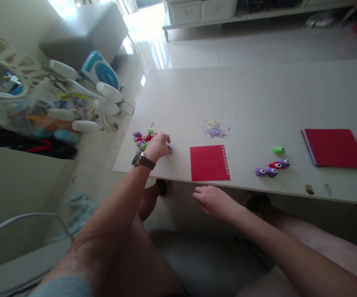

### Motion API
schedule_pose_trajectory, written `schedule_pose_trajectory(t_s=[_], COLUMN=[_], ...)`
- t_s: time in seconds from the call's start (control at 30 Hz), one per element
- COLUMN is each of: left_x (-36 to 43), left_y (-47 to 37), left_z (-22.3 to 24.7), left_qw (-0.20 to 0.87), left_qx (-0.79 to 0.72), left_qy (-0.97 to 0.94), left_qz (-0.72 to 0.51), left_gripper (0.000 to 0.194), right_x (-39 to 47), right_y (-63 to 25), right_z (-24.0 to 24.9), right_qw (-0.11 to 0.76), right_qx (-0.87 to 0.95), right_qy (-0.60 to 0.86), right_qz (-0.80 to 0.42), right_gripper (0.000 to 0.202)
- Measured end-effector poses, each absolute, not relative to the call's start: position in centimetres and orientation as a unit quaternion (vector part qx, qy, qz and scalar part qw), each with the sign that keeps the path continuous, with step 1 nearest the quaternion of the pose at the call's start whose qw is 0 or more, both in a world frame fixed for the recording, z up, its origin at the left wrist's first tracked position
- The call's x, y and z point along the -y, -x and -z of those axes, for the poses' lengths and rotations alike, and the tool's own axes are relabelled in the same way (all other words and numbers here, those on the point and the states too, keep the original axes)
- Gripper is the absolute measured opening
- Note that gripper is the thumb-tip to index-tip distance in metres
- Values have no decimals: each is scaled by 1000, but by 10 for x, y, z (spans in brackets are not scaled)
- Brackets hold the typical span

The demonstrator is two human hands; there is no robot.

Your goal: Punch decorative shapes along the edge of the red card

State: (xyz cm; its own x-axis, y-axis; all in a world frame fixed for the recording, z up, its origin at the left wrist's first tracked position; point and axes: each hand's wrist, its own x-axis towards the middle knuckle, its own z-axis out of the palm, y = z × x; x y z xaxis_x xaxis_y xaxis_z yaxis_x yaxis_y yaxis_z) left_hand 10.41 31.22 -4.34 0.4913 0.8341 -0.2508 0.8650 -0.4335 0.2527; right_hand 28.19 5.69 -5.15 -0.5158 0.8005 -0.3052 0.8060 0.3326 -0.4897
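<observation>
The left hand (159, 147), with a watch (143, 160) on its wrist, reaches over the near left part of the white desk (252, 97). Its fingers are bent around a small purple piece (169, 148) at their tips; whether they grip it or only touch it, I cannot tell. Just beside this hand, toward the desk's left edge, lies a cluster of small eyed figures (138, 139) in purple, red and green, partly covered by the hand, with a few red bits (152, 124) beyond them.

The right hand (213, 199) hangs in front of the desk's near edge, loosely curled with the back up; its palm is hidden, so I cannot tell whether it holds anything. The nearest thing to it is a red sheet (208, 163), flat at the near edge, with a row of small holes along its right side.

Beyond the sheet is a loose scatter of tiny purple, yellow and red bits (216, 129). To the right of the sheet, well apart from it, sit a green eyed figure (278, 150) and, nearer the edge, a group of purple and red eyed figures (271, 172). Further right lie a stack of coloured sheets (336, 147) with red on top and, near the edge, two small flat cutouts (309, 189)
</observation>
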Motion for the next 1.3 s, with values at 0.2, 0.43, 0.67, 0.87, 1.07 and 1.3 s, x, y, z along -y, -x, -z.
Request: schedule_pose_trajectory(t_s=[0.2,0.43,0.67,0.87,1.07,1.3], left_x=[-316,-319,-331,-334,-309,-262], left_y=[-102,-105,-90,-86,-110,-162], left_z=[29,26,27,25,13,9], left_qw=[225,236,174,155,118,193], left_qx=[-506,-530,-565,-585,-563,-403], left_qy=[-833,-814,-806,-795,-817,-893], left_qz=[24,31,19,45,40,50], left_gripper=[25,28,25,26,27,28], right_x=[-52,-49,-51,-51,-50,-54], right_y=[-292,-299,-300,-300,-298,-297], right_z=[50,52,47,49,50,52], right_qw=[8,17,28,29,36,50], right_qx=[-809,-803,-801,-806,-804,-804], right_qy=[-501,-509,-511,-506,-508,-504], right_qz=[307,310,311,306,308,312], right_gripper=[17,16,16,16,17,17])
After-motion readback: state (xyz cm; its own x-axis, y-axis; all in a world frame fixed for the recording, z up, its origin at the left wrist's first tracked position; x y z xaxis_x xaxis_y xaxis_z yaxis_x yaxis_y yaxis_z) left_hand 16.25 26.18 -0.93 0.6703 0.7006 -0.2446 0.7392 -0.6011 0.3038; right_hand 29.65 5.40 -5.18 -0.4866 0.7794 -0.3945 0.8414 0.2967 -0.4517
